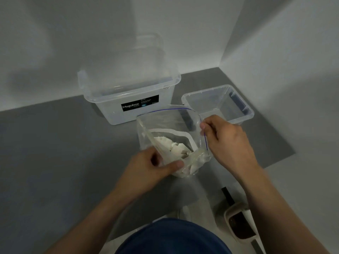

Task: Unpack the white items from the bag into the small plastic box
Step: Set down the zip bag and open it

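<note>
The white items (177, 149) lie crumpled low in the clear bag (163, 123), their number blurred by plastic. The left hand (152, 169) pinches the bag's lower edge, its fingertips hidden. The right hand (226, 140) pinches the open rim. Just beyond the right fingers stands the small plastic box (216, 101), its near corner covered.

White items (177, 150) sat bunched low in the bag (165, 123); number and kind unreadable through creased plastic. Left hand (156, 167): fingertips lost in bag folds. Right hand (223, 138) and bag rim covered the near corner of the small box (216, 103). Large box (102, 107) label: fine print too small. Slipper (242, 226) cut off by the bottom edge.
</note>
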